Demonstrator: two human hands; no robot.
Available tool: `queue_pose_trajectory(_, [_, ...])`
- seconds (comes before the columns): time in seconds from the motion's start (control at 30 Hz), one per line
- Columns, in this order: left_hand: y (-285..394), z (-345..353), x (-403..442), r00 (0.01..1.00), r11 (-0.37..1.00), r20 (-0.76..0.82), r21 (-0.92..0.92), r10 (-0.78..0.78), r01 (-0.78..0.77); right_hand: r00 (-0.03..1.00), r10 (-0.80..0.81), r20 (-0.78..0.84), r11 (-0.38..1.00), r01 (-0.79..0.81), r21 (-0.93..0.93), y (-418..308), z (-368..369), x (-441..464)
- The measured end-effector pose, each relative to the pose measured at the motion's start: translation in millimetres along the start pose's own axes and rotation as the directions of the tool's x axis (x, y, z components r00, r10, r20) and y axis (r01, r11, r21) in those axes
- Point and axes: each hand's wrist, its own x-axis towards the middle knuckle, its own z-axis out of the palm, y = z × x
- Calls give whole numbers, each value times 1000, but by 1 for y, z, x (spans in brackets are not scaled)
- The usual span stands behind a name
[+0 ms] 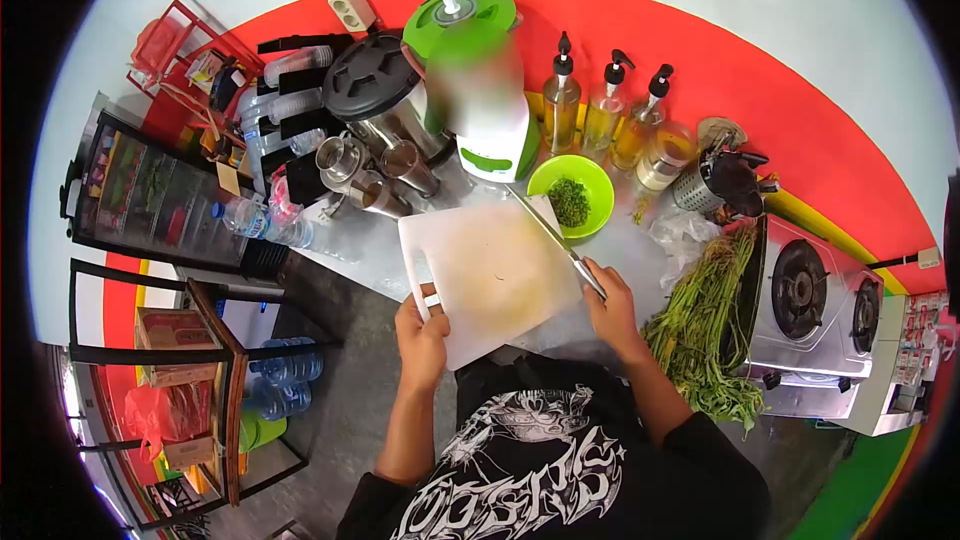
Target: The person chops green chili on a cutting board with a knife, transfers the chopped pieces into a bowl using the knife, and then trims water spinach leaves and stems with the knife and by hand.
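My left hand (422,342) is closed around the handle at the left edge of a white cutting board (480,270). The board is tilted, its near corner past the counter's front edge. A yellowish stain and one tiny dark bit show on its surface. In my right hand (612,312) is a knife (551,233), gripped by the handle, its blade pointing away from me along the board's right edge. Just beyond the board's far right corner stands a lime-green bowl (602,217) with chopped green herbs (568,202) inside.
Behind the bowl stand several pump bottles (562,105). A white-and-green appliance (490,145) and metal cups (410,168) line the back. Leafy stalks (705,325) lie right, beside a gas stove (800,285). Left are a water bottle (250,220) and a shelf rack (225,390).
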Motion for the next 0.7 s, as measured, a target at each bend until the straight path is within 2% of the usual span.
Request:
queue_pose_trajectory(0.23, [-7, -2, 5, 999, 999, 33, -30, 23, -22, 994, -80, 68, 995, 84, -56, -16, -3, 3])
queue_pose_trajectory(0.4, [-5, -1, 4, 999, 998, 21, -60, 35, -34, 1000, 14, -5, 999, -14, -52, 7, 5, 7])
queue_pose_trajectory(0.53, [-1, 0, 5, 999, 997, 24, -62, 37, -36, 995, -77, 64, 997, 76, 22, -7, 3, 4])
queue_pose_trajectory(0.63, [-1, 1, 6, 999, 998, 21, -55, 39, -38, 992, -69, 107, 997, 66, 36, -18, 3, 5])
queue_pose_trajectory(0.7, [-1, 1, 7, 999, 998, 24, -48, 30, -29, 995, -87, 53, 996, 86, 15, -3, 11, 7])
